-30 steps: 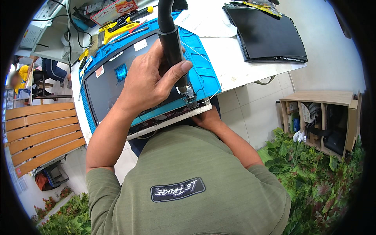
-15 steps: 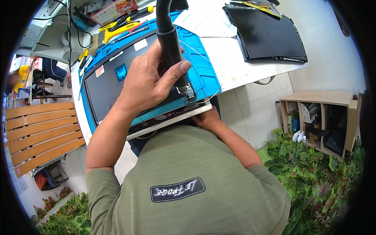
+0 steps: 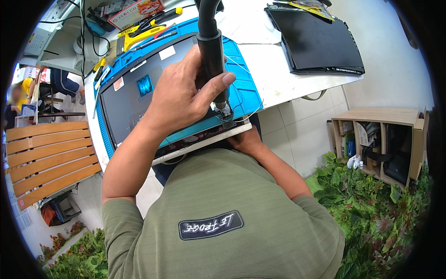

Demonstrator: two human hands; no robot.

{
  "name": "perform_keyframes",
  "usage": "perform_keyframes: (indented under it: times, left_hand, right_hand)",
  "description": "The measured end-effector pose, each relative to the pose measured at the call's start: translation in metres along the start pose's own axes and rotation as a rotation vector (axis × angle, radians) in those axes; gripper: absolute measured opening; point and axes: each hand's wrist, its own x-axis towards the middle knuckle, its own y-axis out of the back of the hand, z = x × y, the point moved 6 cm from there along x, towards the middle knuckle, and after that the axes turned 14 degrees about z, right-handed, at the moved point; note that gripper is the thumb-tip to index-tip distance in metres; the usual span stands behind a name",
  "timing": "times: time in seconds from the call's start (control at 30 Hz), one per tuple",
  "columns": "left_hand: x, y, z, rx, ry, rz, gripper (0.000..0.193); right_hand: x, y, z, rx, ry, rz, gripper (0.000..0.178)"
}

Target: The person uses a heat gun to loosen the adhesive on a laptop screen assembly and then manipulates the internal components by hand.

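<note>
Black handle (image 3: 211, 53) held over dark panel (image 3: 123, 109)

Probably light and rigid, the handle is best taken round its barrel. It is gripped, nozzle down, by the left hand (image 3: 179, 95) at the panel's near right corner. The right hand (image 3: 247, 139) is half hidden beneath a pale rim (image 3: 206, 142); its grip cannot be told.

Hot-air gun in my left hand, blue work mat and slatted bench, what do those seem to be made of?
Hot-air gun: probably black plastic, from its smooth, dull barrel; its nozzle looks metallic, being silvery. Blue work mat: likely silicone or rubber, semi-matte, with moulded recesses. Slatted bench: seemingly varnished wood, from its warm brown slats, though imitation is possible.
</note>
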Motion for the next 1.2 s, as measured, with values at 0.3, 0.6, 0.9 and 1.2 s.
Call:
perform_keyframes:
  times: [0.3,0.6,0.9,1.2]
  left_hand:
    - [-0.001,0.004,0.002,0.045,0.051,-0.061,0.038]
    - [0.001,-0.003,0.002,0.0,-0.064,0.03,0.04]
    - [0.001,-0.002,0.001,-0.005,-0.062,0.043,0.042]
    - [0.002,-0.007,0.004,0.014,-0.083,0.035,0.041]
  right_hand:
    - [0.001,0.002,-0.002,0.001,-0.033,-0.018,0.029]
    - [0.004,0.005,-0.005,-0.003,-0.027,-0.028,0.027]
    - [0.001,0.001,-0.001,0.005,-0.033,-0.027,0.026]
    - [0.002,0.004,-0.003,-0.003,-0.022,-0.014,0.022]
